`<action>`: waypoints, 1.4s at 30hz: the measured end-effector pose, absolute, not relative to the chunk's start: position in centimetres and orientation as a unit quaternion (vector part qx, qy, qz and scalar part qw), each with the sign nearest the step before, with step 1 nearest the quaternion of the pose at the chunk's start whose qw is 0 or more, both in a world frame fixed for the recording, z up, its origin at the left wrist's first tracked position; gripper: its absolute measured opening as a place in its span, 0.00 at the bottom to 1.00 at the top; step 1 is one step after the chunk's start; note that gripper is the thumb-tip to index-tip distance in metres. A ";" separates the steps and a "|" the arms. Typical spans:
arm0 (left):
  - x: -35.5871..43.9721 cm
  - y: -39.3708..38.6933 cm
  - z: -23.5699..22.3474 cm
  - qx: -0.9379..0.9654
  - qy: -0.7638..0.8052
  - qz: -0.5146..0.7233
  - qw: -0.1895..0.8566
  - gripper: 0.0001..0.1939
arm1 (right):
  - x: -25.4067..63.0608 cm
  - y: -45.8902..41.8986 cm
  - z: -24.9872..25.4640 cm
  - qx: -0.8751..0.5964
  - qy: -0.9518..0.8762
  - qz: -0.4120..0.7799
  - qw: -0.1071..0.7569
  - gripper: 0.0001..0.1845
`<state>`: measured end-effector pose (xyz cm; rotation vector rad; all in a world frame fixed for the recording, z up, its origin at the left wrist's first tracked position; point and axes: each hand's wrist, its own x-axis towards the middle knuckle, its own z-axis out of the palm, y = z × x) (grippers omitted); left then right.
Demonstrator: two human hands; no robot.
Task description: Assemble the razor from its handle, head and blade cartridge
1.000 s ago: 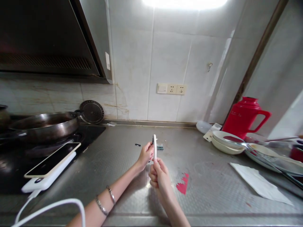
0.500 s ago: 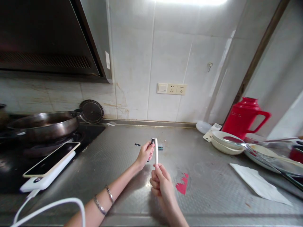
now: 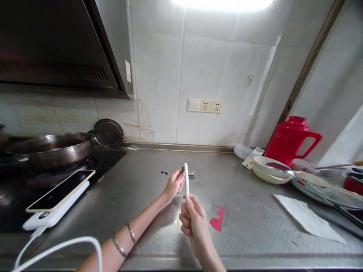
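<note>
My right hand (image 3: 194, 221) is closed around the lower end of a slim white stick (image 3: 186, 181), held upright with a slight lean. My left hand (image 3: 174, 185), at the end of an arm with two bracelets, grips a small dark tool with a shiny tip (image 3: 183, 169); fingers cover most of it, so its kind does not show. The tool's tip is against or just behind the stick's upper part; contact cannot be made out. Behind the stick, a small dark greenish piece (image 3: 191, 175) lies on the metal counter (image 3: 141, 211), and a small black piece (image 3: 164, 173) is left of it.
A jagged red scrap (image 3: 217, 219) rests beside my right hand. On the left are a pan (image 3: 53, 151), a phone (image 3: 61, 190) on a white power bank and a cable. Bowls (image 3: 270, 175), a red thermos jug (image 3: 292, 139) and a white tissue (image 3: 307, 217) occupy the right.
The stick's top has shifted slightly left and up, now overlapping the dark tool's tip. Both hands keep nearly the same place and grip.
</note>
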<state>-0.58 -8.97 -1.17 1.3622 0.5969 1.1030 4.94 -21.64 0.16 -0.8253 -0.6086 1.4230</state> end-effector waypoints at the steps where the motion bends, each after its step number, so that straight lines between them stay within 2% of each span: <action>1: -0.5 -9.1 -1.2 0.590 0.253 0.472 0.604 0.16 | 5.2 -21.5 0.4 -0.357 -0.271 0.619 0.646 0.24; 16: 0.0 -9.6 -1.6 0.597 0.240 0.464 0.608 0.18 | 6.1 -21.4 0.2 -0.342 -0.241 0.628 0.656 0.26; 23: -0.3 -9.3 -1.8 0.577 0.263 0.475 0.610 0.17 | 5.0 -22.8 -1.1 -0.351 -0.229 0.644 0.640 0.23; 33: -0.7 -8.5 -1.4 0.563 0.247 0.489 0.619 0.15 | 10.3 -19.7 1.7 -0.372 -0.318 0.434 0.757 0.15; 37: -1.0 -8.2 -1.2 0.559 0.246 0.499 0.615 0.15 | 12.1 -18.3 1.4 -0.428 -0.356 0.365 0.746 0.15; 42: -1.2 -8.2 -1.1 0.559 0.255 0.498 0.612 0.16 | 12.9 -16.9 1.2 -0.469 -0.404 0.345 0.706 0.20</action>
